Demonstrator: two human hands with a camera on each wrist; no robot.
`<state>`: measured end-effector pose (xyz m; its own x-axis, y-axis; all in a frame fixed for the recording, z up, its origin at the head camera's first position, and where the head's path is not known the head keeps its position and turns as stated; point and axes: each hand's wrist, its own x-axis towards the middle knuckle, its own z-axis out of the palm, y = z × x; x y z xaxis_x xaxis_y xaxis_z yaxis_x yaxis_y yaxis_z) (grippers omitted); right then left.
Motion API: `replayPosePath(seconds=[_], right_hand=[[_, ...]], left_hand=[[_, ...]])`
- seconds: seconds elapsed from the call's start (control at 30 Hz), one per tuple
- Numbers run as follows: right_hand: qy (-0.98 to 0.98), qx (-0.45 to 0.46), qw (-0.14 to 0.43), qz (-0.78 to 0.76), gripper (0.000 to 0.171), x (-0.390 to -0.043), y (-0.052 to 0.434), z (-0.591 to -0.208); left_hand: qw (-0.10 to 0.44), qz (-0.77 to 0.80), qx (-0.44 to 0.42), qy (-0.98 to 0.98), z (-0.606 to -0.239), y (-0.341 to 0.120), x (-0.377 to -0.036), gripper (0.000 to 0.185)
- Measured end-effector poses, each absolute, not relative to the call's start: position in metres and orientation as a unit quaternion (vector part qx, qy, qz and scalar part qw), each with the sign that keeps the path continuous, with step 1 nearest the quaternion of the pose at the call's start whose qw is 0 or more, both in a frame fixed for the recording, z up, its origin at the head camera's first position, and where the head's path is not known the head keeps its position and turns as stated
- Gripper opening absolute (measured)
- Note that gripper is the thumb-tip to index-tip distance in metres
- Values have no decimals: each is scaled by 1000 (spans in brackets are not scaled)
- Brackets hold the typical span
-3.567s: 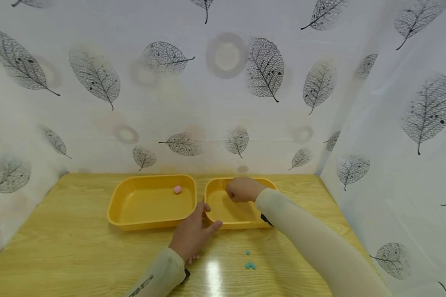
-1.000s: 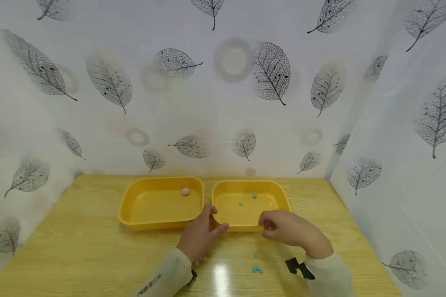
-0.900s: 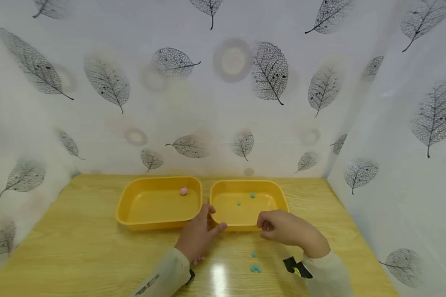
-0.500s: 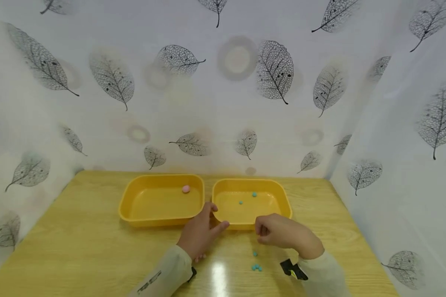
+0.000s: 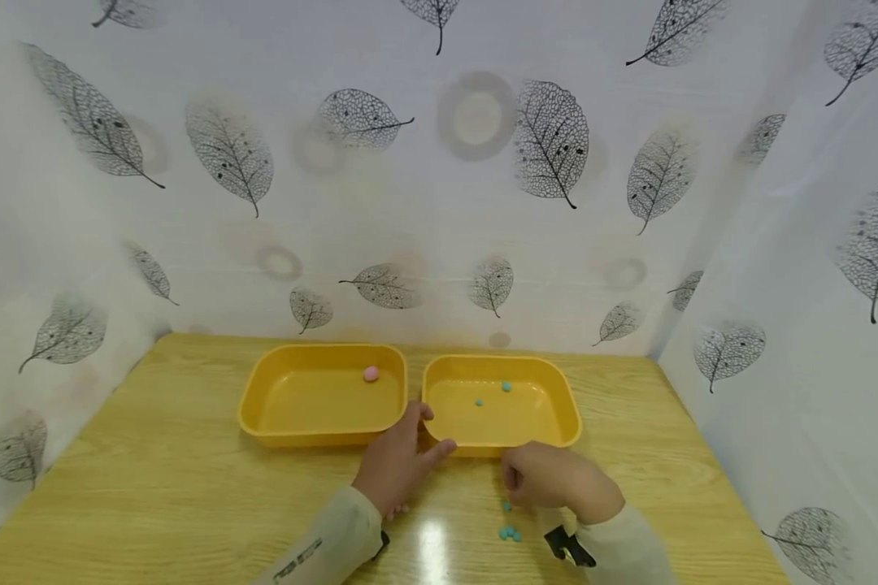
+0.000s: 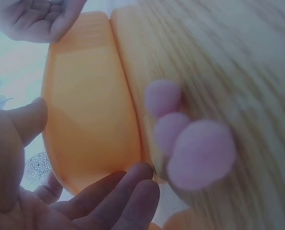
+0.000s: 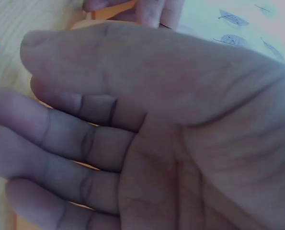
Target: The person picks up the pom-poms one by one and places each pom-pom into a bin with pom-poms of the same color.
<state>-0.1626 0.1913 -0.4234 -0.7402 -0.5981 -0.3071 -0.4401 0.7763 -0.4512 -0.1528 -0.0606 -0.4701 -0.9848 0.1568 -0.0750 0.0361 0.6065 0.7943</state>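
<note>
While the right hand (image 5: 549, 479) hangs low, one blue ball (image 5: 507, 506) lies just by its fingertips

From my feed: right fingers loosely bent, thumb apart, nothing held — ball on the table (image 5: 132, 463), on the near side of those fingertips, contact I can't tell. Round, so no long axis. Blue cluster (image 5: 509, 534) just past it, nearer the camera. Right hand's closer; left hand (image 5: 402, 463) — thumb and fingers spread — rests at the right tray's (image 5: 475, 452) near-left corner
</note>
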Motion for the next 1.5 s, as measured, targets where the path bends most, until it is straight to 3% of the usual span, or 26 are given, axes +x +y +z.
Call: replayPosePath(seconds=[0.67, 1.5], right_hand=[[917, -293, 230, -139, 34, -168, 185, -450], [923, -265, 242, -140, 32, -164, 178, -442]], left_hand=[[68, 448, 52, 890, -470, -59, -153, 61], [46, 423, 65, 903, -472, -60, -155, 59]])
